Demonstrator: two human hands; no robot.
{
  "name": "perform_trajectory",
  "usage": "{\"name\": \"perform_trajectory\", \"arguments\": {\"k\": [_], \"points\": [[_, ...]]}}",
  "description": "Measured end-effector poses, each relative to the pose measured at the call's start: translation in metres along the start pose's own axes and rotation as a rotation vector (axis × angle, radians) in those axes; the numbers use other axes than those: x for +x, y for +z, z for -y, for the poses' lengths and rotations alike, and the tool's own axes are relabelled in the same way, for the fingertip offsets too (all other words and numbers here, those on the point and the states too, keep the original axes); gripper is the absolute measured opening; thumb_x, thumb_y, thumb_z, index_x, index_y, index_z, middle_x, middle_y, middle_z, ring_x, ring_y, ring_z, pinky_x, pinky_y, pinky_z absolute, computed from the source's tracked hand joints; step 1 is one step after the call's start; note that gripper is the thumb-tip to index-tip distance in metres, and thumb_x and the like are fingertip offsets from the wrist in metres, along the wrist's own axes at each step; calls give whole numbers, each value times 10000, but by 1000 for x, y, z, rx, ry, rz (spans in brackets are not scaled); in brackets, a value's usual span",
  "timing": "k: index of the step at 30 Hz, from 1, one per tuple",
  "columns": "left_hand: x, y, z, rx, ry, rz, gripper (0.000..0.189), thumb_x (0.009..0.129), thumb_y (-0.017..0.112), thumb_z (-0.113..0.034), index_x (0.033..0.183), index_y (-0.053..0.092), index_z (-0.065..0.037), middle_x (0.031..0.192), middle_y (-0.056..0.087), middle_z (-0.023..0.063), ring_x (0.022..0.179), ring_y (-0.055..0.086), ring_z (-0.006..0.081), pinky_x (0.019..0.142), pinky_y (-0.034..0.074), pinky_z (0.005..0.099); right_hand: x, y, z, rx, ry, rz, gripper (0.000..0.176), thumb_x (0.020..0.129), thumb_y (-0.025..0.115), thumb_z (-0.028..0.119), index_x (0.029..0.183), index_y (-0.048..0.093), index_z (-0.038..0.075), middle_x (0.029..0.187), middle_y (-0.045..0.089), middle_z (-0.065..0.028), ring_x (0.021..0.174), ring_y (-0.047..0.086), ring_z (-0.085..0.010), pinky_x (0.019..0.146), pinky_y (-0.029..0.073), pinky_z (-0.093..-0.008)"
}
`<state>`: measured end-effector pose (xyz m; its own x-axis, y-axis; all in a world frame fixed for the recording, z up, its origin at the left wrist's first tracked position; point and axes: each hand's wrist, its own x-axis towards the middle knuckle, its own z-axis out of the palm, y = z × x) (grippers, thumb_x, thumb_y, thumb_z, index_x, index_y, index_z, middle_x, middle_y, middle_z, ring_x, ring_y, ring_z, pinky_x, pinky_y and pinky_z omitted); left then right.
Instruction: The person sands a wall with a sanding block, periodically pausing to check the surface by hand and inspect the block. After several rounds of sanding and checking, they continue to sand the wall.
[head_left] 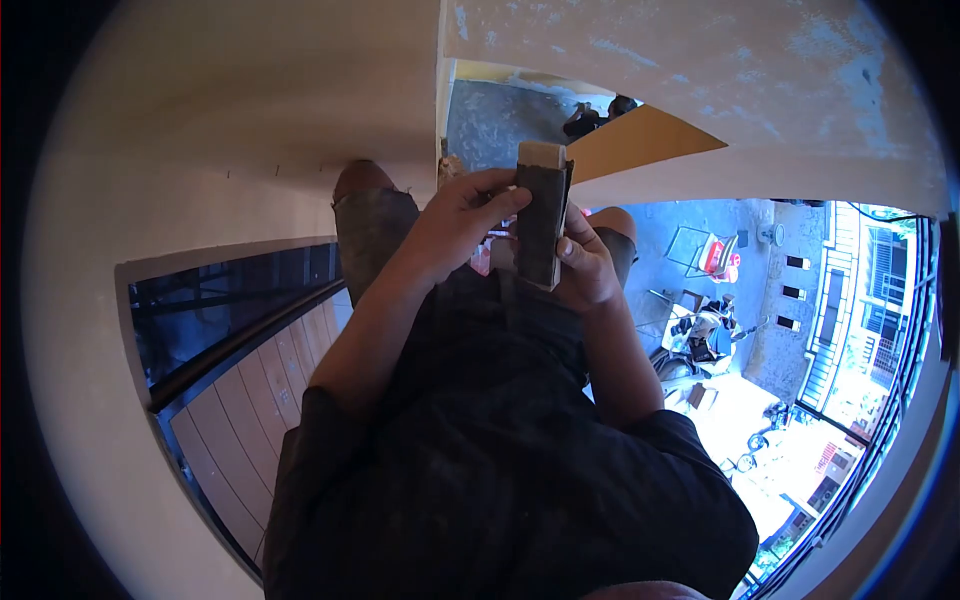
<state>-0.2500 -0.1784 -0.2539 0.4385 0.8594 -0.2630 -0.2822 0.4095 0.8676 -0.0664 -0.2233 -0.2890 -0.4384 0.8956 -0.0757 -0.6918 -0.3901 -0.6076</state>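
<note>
A wooden block wrapped in a dark sheet that looks like sandpaper, a sanding block (pixel 541 215), is held upright in front of my body. Pale wood shows at its top end and along its lower edge. My left hand (pixel 465 222) grips it from the left, thumb pressed on the dark face and fingers partly behind. From the right, my right hand (pixel 588 262) is closed around the lower part, with the thumb at the edge and the other fingers mostly hidden behind.
Below my knees, the floor (pixel 490 115) lies far down. A plastered wall (pixel 260 120) rises close on the left, above a dark window opening (pixel 235 305). A red and white chair (pixel 715 258) and piled items (pixel 705 335) stand below right. Another person (pixel 600 115) is partly visible beyond.
</note>
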Motion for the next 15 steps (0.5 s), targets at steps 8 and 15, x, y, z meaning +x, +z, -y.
{"name": "perform_trajectory", "arguments": {"k": [8, 15], "points": [[4, 1, 11, 68, -7, 51, 328, 912, 609, -224, 1150, 609, 1, 955, 664, 77, 835, 642, 138, 720, 539, 279, -15, 0, -1, -42, -21, -82, 603, 867, 638, 208, 1392, 364, 91, 1227, 534, -185, 1121, 564, -306, 891, 514, -420], [6, 1, 13, 132, -52, 51, 368, 904, 619, -281, 1175, 608, -31, 962, 670, 69, 804, 655, 151, 566, 522, 262, -16, -7, 0, 35, 12, -9, 664, 867, 635, 152, 1437, 303, 83, 1321, 491, -144, 1200, 510, -273, 977, 445, -424]]}}
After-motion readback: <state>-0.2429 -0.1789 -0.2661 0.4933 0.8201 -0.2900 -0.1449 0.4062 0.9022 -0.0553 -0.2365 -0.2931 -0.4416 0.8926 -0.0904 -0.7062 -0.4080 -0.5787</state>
